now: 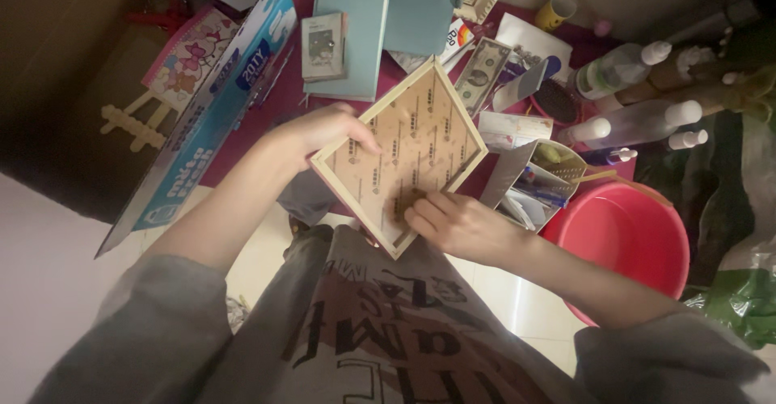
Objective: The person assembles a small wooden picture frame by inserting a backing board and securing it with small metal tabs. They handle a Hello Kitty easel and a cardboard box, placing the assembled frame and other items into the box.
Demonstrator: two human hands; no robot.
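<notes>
Long blue foil-type box is leaning at far left of the maroon worktop. Left hand is gripping the upper-left edge of the wooden picture frame, thumb lying over the rim. Frame is being held back side up, tilted like a diamond, above the lap. Right hand is pressing curled fingers on the brown backing near the lower corner, not closed around anything. Red basin is sitting just right, spray bottles behind it
</notes>
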